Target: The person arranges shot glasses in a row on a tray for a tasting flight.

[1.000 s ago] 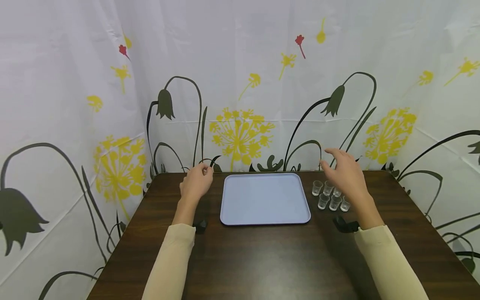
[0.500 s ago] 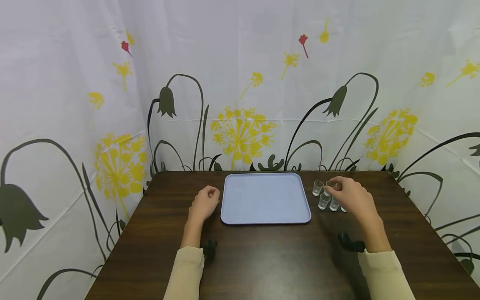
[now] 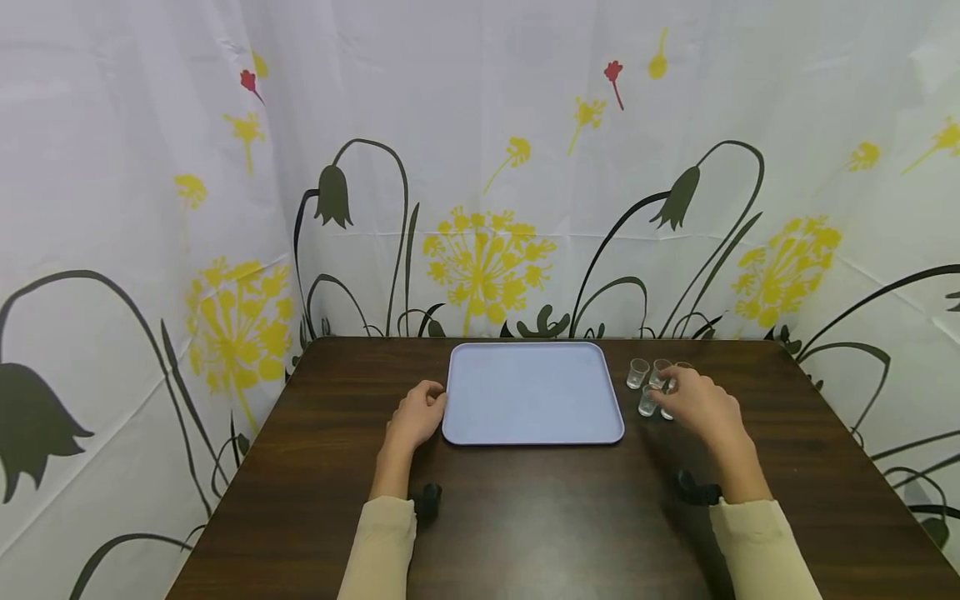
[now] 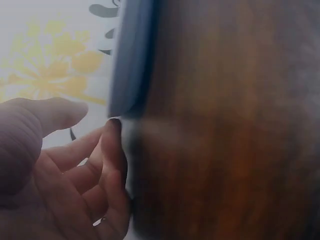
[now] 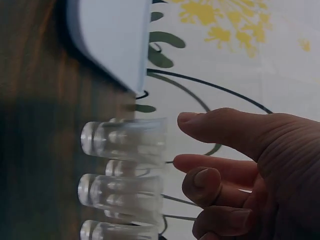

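A pale blue-grey rectangular tray (image 3: 534,396) lies flat near the far edge of the dark wooden table. At its left side, my left hand (image 3: 416,417) has fingertips right at the rim; thumb and fingers are apart in the left wrist view, around the tray's (image 4: 131,65) edge. To the right of the tray stand several small clear shot glasses (image 3: 637,374), upright in two rows. My right hand (image 3: 699,404) hovers over the front row, partly hiding it. In the right wrist view its thumb and loosely bent fingers are apart, close above the rims of the glasses (image 5: 127,140), holding nothing.
The table (image 3: 525,517) is bounded at the back and sides by a white curtain (image 3: 480,100) with yellow and dark green flower prints. Black straps with dark camera mounts (image 3: 693,490) sit at both wrists below the hands.
My left hand has come down and right from beside the tray to its left rim. My right hand has lowered from above to the front row of glasses. The tray and glasses stay put.
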The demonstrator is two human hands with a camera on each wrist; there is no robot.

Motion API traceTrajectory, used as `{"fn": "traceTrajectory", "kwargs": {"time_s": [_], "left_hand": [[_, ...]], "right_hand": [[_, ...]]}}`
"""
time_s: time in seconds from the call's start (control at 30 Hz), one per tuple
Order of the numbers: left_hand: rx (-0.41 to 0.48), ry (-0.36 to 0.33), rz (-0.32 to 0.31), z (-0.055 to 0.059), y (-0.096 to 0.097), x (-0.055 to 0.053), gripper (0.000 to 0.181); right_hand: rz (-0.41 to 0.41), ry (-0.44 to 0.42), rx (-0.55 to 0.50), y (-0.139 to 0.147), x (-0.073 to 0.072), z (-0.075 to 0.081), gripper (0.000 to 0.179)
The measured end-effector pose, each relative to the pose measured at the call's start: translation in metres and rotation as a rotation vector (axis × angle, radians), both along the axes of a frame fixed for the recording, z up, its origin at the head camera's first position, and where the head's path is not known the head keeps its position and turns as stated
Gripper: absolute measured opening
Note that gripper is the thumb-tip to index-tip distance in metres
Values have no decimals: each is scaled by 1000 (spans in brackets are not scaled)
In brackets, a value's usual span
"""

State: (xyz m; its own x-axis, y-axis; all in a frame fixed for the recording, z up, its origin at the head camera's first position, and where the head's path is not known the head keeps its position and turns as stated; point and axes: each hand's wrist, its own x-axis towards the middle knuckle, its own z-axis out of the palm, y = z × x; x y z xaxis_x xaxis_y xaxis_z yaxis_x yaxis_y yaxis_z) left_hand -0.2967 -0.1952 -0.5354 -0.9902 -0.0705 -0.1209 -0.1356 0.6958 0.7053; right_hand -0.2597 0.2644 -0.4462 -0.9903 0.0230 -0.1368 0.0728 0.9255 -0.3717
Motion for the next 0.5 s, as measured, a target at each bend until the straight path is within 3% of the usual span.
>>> {"fn": "traceTrajectory", "kwargs": {"time_s": [0.1,0.17,0.37,0.5], "left_hand": [[-35,-25,-18,-20,-5,-11,50],[-31,-39,-27,-26,-7,-15,51],[-44,-44,-53,-24,-6,-14,48],[-57,-44,-54,-35,-10,-22,48]], "right_hand": [[7,-13,13,0,-3,-6,64],[8,-20,17,-1,-4,-8,63],[-3,-26,26,-3,-6,-12,62],[-2,-25,25,-4,-7,-14,61]]}}
